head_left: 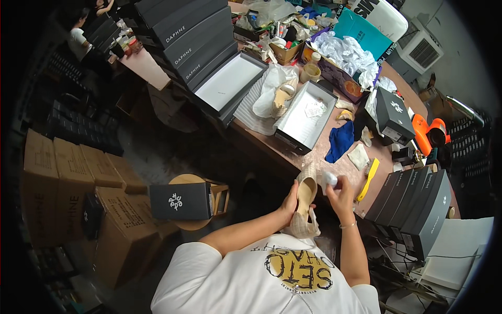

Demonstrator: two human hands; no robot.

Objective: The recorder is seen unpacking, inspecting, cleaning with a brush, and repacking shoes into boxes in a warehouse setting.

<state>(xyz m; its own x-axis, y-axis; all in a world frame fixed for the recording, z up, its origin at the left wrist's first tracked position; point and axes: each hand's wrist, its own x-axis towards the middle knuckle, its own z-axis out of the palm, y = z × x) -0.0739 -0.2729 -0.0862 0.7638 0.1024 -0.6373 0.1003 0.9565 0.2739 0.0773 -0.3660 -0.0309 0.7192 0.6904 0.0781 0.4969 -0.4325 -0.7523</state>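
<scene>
My left hand [289,203] grips a beige woven shoe [307,194] by its side, in front of my chest near the table edge. Its opening faces up, and the fingers under it are partly hidden. Just right of the shoe, my right hand [342,194] is closed on a small white wad [329,179], whose exact kind I cannot make out. A second beige shoe [282,99] lies on white tissue paper [265,93] further up the table. Beside it stands an open shoe box [297,140] with a white inside.
A blue cloth [341,141], a white square pad [358,156] and a yellow tool [368,179] lie on the table [314,161]. Black shoe boxes [198,44] are stacked at the back left, others [418,201] at the right. A stool [191,224] bears another box; cartons [123,217] stand left.
</scene>
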